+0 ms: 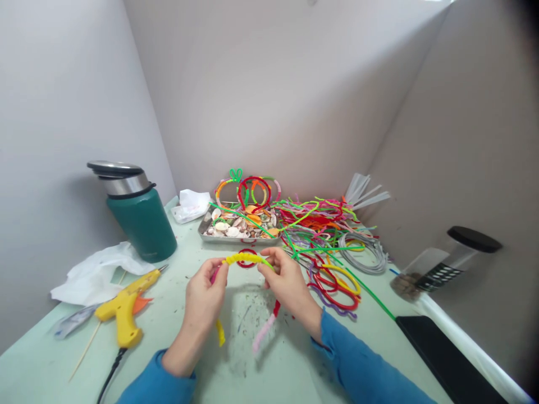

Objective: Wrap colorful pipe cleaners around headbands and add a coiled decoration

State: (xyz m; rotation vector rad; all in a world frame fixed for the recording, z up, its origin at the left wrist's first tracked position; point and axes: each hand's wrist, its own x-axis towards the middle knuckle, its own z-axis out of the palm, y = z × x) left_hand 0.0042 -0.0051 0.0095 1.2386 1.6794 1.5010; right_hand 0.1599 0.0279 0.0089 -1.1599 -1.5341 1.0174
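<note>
A curved band wrapped in pipe cleaner (244,257) spans the gap between my two hands, its top stretch yellow and turning lime green at the right. My left hand (205,293) pinches its left part, and some pink shows at those fingers. My right hand (291,285) is closed on the green stretch with thumb and fingers. Below the hands hang a yellow end (220,333) and a red and pale pink end (264,333); how they join the band is hidden behind my hands. Just behind the band, a small red ring (246,265) lies on the table.
A metal tray of shells (236,239) stands at the back, with pipe-cleaner rings (254,193) above it. Loose pipe cleaners (311,216), red-handled scissors (349,300) and grey wire (374,261) lie right. A yellow glue gun (124,308) and green bottle (145,224) are left.
</note>
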